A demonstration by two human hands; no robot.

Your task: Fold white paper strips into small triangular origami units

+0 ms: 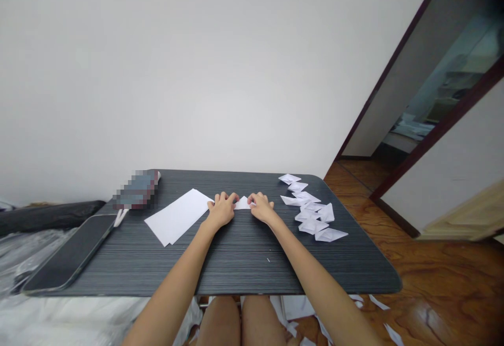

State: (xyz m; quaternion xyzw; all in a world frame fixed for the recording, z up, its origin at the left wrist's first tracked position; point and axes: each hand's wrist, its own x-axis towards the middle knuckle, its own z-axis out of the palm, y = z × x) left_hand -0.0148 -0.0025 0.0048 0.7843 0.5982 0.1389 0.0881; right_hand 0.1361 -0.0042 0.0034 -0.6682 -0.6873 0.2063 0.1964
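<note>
The small folded paper lies on the tabletop between the hands, long axis left-right. The left hand and right hand pinch its opposite ends, equally near.

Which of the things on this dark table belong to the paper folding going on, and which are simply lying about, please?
In use:
left hand
right hand
small white paper piece pressed between them
stack of white sheets
folded paper pieces

Lying about:
phone
blurred box
paper scraps on the floor
</note>
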